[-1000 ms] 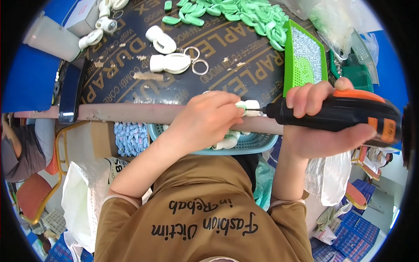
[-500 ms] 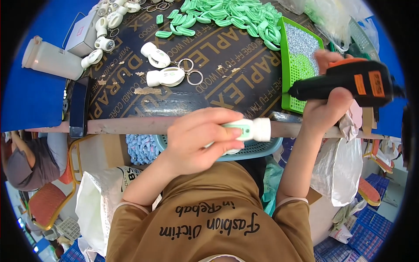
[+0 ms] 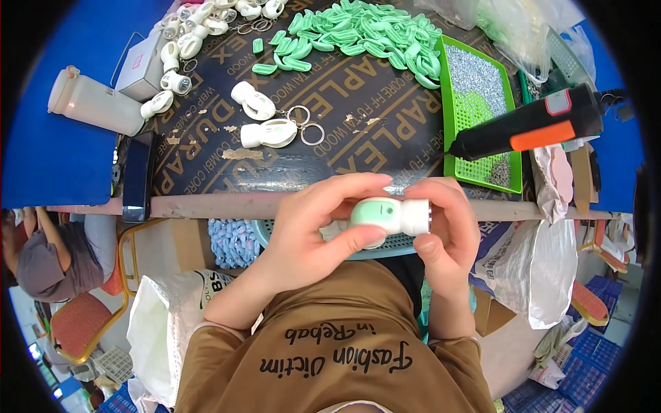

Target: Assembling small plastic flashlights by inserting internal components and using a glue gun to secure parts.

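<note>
A small white flashlight with a green side piece (image 3: 376, 212) is between my hands, just in front of the table edge. My left hand (image 3: 310, 224) grips its rounded green end, thumb below and fingers above. Curled round the white lamp head is my right hand (image 3: 451, 230), fingers behind it and thumb at its lower edge. A black electric screwdriver with orange patches (image 3: 527, 127) lies over the green tray (image 3: 449, 113), which contains many small silvery screws. Two white flashlights with key rings (image 3: 272, 133) lie on the dark table.
Green plastic pieces (image 3: 365, 31) are heaped at the back. More white flashlights (image 3: 189, 41), a white box (image 3: 141, 69), a pale canister (image 3: 96, 103) and a phone (image 3: 138, 175) stand or lie at left. A blue basket (image 3: 389, 248) sits below the table edge.
My right hand has let go of the electric screwdriver, now lying over the tray, and has come across to the flashlight's lamp head. My left hand still holds the flashlight.
</note>
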`<state>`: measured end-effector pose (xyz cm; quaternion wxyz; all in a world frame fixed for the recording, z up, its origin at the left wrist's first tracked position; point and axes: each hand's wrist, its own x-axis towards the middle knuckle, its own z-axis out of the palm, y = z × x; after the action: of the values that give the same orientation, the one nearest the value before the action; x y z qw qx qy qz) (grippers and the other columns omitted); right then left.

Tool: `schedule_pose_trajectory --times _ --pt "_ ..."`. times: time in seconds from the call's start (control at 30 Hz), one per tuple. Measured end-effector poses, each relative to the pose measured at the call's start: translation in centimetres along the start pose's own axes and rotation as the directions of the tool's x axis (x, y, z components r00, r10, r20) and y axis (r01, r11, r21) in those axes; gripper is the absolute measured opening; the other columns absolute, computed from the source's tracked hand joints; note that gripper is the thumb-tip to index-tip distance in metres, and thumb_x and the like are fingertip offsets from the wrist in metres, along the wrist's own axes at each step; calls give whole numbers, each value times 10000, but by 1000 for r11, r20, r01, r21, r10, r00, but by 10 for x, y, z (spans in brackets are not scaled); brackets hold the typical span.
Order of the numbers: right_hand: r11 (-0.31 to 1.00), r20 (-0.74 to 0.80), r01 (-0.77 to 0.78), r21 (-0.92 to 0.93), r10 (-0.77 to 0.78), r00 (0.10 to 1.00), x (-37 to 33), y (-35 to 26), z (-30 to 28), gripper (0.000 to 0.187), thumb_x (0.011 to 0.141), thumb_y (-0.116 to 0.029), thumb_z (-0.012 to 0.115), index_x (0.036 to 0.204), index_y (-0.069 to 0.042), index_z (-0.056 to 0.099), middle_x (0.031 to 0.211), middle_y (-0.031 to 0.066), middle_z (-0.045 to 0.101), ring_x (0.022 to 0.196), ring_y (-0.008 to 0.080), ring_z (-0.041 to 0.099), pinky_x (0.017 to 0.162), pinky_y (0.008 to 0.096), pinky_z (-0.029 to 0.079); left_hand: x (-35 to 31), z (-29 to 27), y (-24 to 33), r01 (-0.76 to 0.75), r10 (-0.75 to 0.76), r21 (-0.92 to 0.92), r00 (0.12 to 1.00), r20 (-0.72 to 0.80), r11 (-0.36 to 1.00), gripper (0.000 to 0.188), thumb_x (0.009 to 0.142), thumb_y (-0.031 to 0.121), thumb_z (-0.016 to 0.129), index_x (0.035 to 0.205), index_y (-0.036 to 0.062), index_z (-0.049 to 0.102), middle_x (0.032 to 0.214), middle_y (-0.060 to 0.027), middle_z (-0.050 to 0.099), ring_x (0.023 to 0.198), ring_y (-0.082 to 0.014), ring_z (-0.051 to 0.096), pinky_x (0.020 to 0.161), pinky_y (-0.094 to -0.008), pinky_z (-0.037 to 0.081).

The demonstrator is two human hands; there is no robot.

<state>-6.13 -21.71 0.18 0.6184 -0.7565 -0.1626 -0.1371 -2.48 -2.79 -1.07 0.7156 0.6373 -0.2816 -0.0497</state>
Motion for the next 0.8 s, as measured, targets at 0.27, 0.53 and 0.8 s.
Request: schedule_pose_trajectory --times 0.27,0.53,0.8 --pt "843 237 -200 500 89 968 9 27 1 598 951 -446 552 1260 65 527 1091 106 557 946 159 565 787 262 462 1 -1 -13 643 -466 -733 730 500 222 331 1036 286 383 1244 30 411 943 -217 633 733 -242 690 634 -301 578" --pt "771 257 -252 585 119 959 6 31 3 571 952 -451 550 1234 44 515 1039 82 585 816 115 573 621 206 462 0 3 -16 663 -428 -720 722 544 203 338 1028 314 414 1208 29 437 1000 -201 635 789 -228 684 665 -283 570" --pt "811 173 -199 550 123 977 4 27 14 456 966 -463 507 1078 -21 492 954 38 537 707 59 527 512 171 391 -9 11 -15 590 -452 -646 801 393 484 530 899 266 668 1286 0 422 1056 -198 624 776 -174 634 616 -225 476"
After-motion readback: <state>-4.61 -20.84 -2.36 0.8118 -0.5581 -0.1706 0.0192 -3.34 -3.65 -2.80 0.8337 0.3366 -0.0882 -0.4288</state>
